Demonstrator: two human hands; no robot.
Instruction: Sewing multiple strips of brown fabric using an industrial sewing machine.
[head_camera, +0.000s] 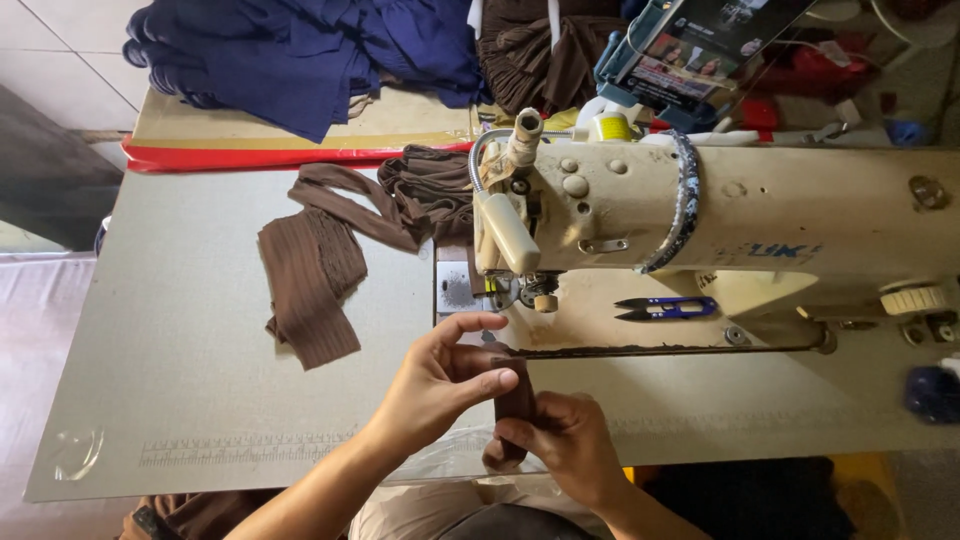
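My left hand (440, 385) and my right hand (565, 440) both pinch a narrow strip of brown ribbed fabric (513, 402) at the near edge of the grey table (200, 380). The strip stands roughly upright between my fingers, just in front of the needle area of a cream sewing machine (740, 215). More brown ribbed strips (312, 280) lie in a loose pile on the table to the left of the machine head.
Blue thread snips (665, 307) lie on the machine bed. Dark blue cloth (300, 50) and more brown fabric (530, 50) are heaped at the back. A red strip (250, 157) edges the far side. A printed box (690, 50) stands behind the machine.
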